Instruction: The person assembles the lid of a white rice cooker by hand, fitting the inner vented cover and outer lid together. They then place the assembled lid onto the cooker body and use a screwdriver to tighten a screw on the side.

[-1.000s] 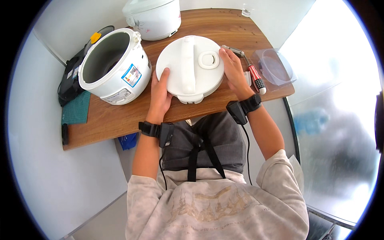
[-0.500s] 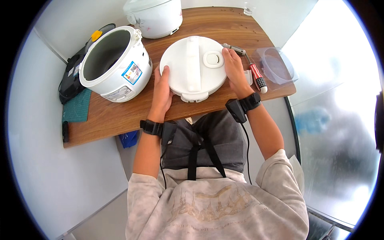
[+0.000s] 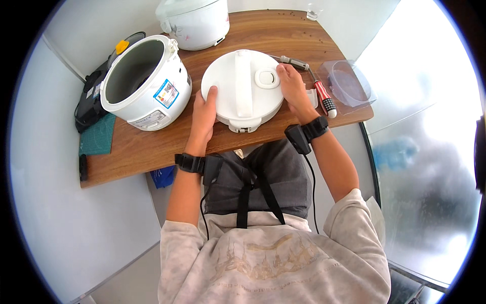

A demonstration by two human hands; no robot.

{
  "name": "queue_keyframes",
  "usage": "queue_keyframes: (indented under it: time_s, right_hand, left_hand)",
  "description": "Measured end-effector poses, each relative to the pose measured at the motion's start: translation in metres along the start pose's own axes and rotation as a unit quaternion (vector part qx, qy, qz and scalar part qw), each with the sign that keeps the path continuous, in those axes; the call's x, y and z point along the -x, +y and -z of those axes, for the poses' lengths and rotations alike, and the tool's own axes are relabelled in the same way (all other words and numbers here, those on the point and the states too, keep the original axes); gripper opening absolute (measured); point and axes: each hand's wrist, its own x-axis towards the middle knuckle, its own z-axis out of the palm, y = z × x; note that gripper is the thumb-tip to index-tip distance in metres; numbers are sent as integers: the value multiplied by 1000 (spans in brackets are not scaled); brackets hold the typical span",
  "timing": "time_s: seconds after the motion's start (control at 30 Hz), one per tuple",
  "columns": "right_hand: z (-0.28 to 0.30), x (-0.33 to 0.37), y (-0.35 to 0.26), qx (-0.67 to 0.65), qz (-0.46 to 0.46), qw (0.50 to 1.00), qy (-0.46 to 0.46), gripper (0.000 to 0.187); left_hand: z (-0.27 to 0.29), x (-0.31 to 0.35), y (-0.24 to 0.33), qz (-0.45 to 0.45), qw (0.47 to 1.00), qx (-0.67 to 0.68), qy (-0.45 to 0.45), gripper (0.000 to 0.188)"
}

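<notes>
A round white rice cooker lid point(image 3: 226, 101) with a raised bar across its middle and a steam vent is in front of me, over the wooden table. My left hand point(image 3: 204, 114) grips its left rim, thumb on top and the other fingers hidden beneath. On the opposite rim, my right hand point(image 3: 294, 91) is closed around the edge. The latch side of the lid points toward me. Left of the lid stands the lidless white rice cooker body point(image 3: 174, 109), tilted in view, its grey inside showing.
Another white rice cooker point(image 3: 200, 28) stands at the back. To the right lie a red-handled screwdriver point(image 3: 326, 96), a grey-handled tool point(image 3: 294, 63) and a clear plastic box point(image 3: 349, 86). A green cutting mat point(image 3: 98, 136) and black case point(image 3: 90, 101) are at the left edge.
The lid has shifted slightly toward me and a little left, with both hands still on its rim. More of the grey-handled tool shows behind it.
</notes>
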Motion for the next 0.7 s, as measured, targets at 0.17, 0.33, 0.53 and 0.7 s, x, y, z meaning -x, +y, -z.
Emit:
queue_keyframes:
  time_s: [0.17, 0.33, 0.53, 0.7]
  right_hand:
    - [-1, -1, 2, -28, 14, 1000, 5, 37]
    - [-10, -4, 4, -26, 9, 1000, -2, 36]
    - [-9, -11, 13, 19, 41, 998, 38, 37]
    - [-12, -2, -3, 83, 31, 995, 53, 35]
  left_hand:
    - [11, -1, 6, -63, 966, -249, 27, 58]
    - [26, -4, 13, -96, 927, -363, 19, 62]
    - [21, -8, 9, -105, 896, -429, 38, 63]
    - [18, -4, 6, -151, 877, -449, 77, 64]
